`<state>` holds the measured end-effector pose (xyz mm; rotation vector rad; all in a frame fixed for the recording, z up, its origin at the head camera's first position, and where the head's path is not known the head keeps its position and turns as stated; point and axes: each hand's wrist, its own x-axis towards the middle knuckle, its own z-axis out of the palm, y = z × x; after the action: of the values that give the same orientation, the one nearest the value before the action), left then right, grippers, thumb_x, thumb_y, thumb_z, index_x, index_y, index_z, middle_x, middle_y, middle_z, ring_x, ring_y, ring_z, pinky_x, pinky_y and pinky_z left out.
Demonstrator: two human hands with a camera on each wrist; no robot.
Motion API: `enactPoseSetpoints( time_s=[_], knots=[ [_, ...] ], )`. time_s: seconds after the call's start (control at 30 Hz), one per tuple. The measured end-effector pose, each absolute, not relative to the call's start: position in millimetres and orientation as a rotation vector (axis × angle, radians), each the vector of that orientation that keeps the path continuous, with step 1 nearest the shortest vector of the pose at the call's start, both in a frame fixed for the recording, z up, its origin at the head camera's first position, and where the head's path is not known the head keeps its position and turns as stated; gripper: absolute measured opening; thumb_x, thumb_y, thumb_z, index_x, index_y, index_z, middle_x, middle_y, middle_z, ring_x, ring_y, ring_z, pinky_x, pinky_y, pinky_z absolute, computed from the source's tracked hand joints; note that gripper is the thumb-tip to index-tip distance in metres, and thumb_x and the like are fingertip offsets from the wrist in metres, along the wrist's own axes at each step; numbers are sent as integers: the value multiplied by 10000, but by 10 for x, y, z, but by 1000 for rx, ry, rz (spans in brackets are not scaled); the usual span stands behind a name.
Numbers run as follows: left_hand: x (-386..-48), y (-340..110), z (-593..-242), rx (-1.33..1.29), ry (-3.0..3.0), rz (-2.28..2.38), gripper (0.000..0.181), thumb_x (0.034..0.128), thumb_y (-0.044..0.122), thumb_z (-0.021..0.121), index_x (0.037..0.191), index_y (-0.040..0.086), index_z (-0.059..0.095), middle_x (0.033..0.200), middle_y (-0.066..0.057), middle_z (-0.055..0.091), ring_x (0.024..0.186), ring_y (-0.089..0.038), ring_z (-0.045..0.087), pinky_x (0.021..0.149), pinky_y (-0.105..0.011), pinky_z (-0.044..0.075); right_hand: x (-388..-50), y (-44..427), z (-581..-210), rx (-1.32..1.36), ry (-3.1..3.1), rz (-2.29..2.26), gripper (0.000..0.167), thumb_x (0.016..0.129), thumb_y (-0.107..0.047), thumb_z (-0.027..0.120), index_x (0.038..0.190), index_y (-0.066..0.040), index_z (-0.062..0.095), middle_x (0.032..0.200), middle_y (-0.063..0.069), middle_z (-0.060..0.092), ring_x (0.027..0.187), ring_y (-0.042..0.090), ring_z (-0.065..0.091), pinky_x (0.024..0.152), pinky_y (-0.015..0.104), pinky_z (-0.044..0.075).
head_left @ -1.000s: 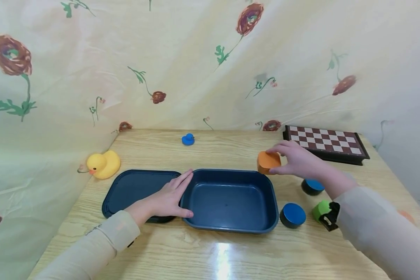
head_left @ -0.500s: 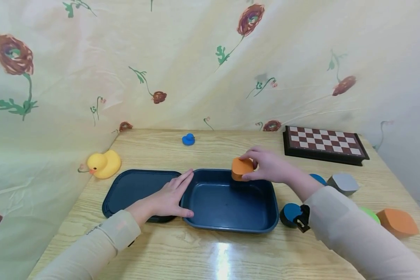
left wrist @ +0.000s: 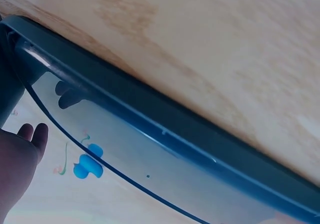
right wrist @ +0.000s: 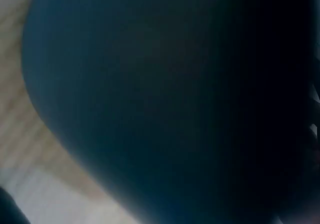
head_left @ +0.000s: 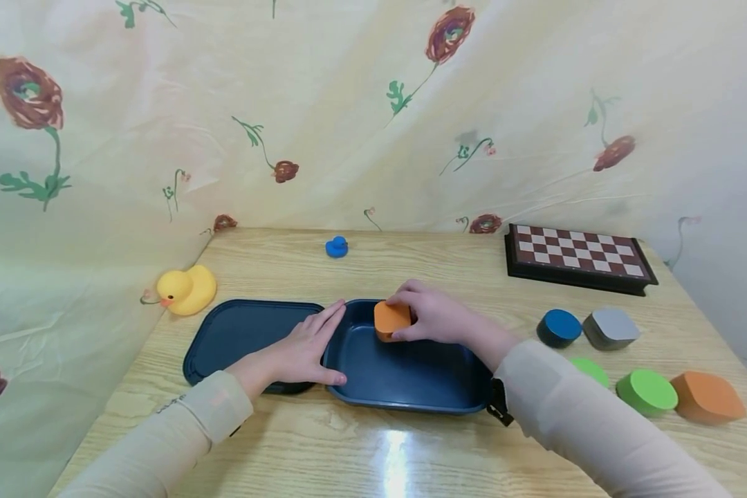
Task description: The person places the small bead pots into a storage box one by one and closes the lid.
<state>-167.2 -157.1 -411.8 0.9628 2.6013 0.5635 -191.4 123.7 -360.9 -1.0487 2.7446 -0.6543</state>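
In the head view an orange block [head_left: 391, 320] is pinched between the fingers and thumb of my right hand [head_left: 437, 315], over the back left part of a dark blue tray [head_left: 404, 377]. Whether the block touches the tray floor I cannot tell. My left hand [head_left: 301, 349] lies with straight, spread fingers on the tray's left edge, above the neighbouring dark lid [head_left: 243, 339]. The left wrist view shows part of my left hand [left wrist: 22, 159] beside the tray's rim [left wrist: 165, 134]. A dark blurred surface fills most of the right wrist view.
To the tray's right stand a blue block [head_left: 559, 328], a grey block [head_left: 611, 328], green blocks [head_left: 647, 392] and another orange block [head_left: 707, 397]. A checkered board [head_left: 579, 256] lies at the back right. A small blue duck [head_left: 337, 247] and a yellow duck [head_left: 187, 290] sit behind the tray and lid.
My right hand has carried the orange block leftward and down, from beyond the tray's back right corner to inside its back left part. The left hand has stayed on the edge.
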Motion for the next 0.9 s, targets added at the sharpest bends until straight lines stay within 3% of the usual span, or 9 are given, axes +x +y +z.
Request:
enactPoseSetpoints(
  time_s=[0.27, 0.9],
  knots=[
    [-1667, -1576, -4124, 951, 2581, 612, 1100, 807, 568, 638, 1505, 154, -104, 1557, 37, -142, 1402, -309, 46, 1073, -567, 116, -1807, 1018, -3812, -1018, 2807, -462, 531, 782, -383, 750, 1216, -109, 614, 1147, 37, 512, 834, 115, 528, 755, 256, 472],
    [-1653, -1578, -4159, 935, 2581, 659, 1092, 811, 549, 646, 1505, 166, -105, 1553, 51, -146, 1392, -322, 89, 1067, -567, 141, -1765, 758, -3960, -901, 2792, -593, 556, 810, -363, 732, 1252, -61, 584, 1189, 89, 500, 877, 142, 546, 816, 285, 483]
  ],
)
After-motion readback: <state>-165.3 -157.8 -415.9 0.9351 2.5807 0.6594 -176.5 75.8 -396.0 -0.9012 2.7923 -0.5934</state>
